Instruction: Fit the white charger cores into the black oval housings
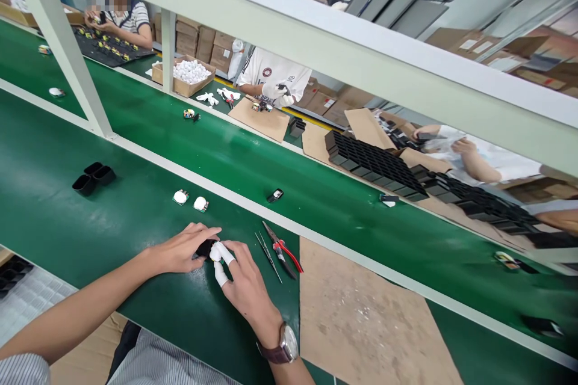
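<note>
My left hand [183, 249] is closed around a small black plastic case [205, 248], much of which its fingers hide. Close against the case's right side, my right hand [246, 280], with white cots on two fingers, pinches a small circuit board with a white top [216, 252]. How far the board sits inside the case I cannot tell. Tweezers [268, 257] and red-handled pliers [283, 249] lie to the right of my hands. Beyond my hands are two more white-topped boards, one on the left [180, 197] and one on the right [201, 203].
Several black cases [94, 177] stand at left. A cardboard sheet [365, 313] covers the bench at right. Behind a pale rail runs a green conveyor [226, 150] carrying scattered parts. Co-workers sit across it beside rows of black cases [377, 165]. A slanting post [72, 54] rises at left.
</note>
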A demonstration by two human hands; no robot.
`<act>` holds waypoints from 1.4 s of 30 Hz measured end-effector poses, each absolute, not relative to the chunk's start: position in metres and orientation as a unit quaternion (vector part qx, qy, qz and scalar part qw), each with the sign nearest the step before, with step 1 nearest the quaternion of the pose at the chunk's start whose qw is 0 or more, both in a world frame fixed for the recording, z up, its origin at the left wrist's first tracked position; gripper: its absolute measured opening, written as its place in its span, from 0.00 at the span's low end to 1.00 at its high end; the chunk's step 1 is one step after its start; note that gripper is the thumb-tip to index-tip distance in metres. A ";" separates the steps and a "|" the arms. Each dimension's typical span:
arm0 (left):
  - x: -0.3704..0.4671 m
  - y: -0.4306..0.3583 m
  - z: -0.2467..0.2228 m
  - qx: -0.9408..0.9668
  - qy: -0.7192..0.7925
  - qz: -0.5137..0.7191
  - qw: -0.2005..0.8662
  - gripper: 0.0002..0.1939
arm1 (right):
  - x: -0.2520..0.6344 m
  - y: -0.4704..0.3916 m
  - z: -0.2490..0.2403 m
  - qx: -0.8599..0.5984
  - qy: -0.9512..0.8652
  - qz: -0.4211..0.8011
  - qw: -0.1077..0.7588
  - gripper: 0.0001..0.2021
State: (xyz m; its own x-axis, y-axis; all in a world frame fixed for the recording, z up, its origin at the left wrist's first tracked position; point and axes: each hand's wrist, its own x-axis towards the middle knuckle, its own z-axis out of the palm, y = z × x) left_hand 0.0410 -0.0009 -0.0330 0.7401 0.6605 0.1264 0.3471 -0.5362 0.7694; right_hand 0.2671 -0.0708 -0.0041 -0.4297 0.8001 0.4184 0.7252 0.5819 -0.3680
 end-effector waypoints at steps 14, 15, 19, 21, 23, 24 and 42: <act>0.041 -0.001 -0.033 0.838 0.313 0.185 0.407 0.38 | 0.266 -0.068 0.010 -0.477 -0.853 0.050 0.204 0.16; 0.041 -0.001 -0.033 0.837 0.315 0.184 0.407 0.38 | 0.266 -0.069 0.011 -0.479 -0.853 0.051 0.201 0.16; 0.042 -0.001 -0.033 0.837 0.318 0.184 0.405 0.37 | 0.266 -0.068 0.017 -0.488 -0.850 0.068 0.187 0.15; 0.042 0.000 -0.035 0.838 0.317 0.187 0.403 0.37 | 0.267 -0.068 0.019 -0.486 -0.853 0.073 0.174 0.15; 0.042 0.000 -0.036 0.838 0.316 0.186 0.404 0.37 | 0.269 -0.067 0.021 -0.478 -0.860 0.076 0.162 0.15; 0.041 0.000 -0.037 0.838 0.317 0.187 0.403 0.36 | 0.270 -0.067 0.022 -0.472 -0.863 0.078 0.160 0.16; 0.043 -0.001 -0.042 0.850 0.310 0.211 0.369 0.35 | 0.274 -0.071 0.033 -0.468 -0.867 0.059 0.159 0.24</act>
